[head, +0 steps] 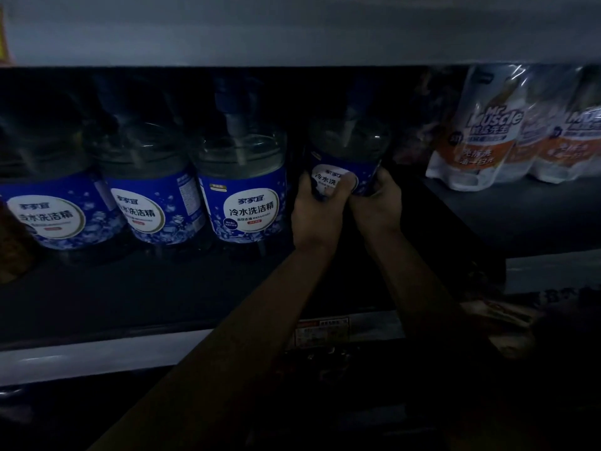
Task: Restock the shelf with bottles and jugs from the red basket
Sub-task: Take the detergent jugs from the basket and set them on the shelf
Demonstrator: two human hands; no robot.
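A clear jug with a blue label point(348, 157) stands deep on the dark shelf point(162, 288), to the right of the row. My left hand point(317, 209) grips its lower left side, thumb across the label. My right hand point(379, 200) grips its lower right side. Both forearms reach in from the lower middle. Three matching blue-label jugs stand in a row to the left: the nearest jug point(242, 190), a middle jug point(149, 196) and a far-left jug point(48, 206). The red basket is not in view.
White and orange refill pouches point(484, 135) stand on the shelf at the right, with more pouches point(572, 138) beside them. The upper shelf's pale front edge point(292, 34) hangs above. A price label strip point(322, 332) runs along the shelf's front lip. The scene is dim.
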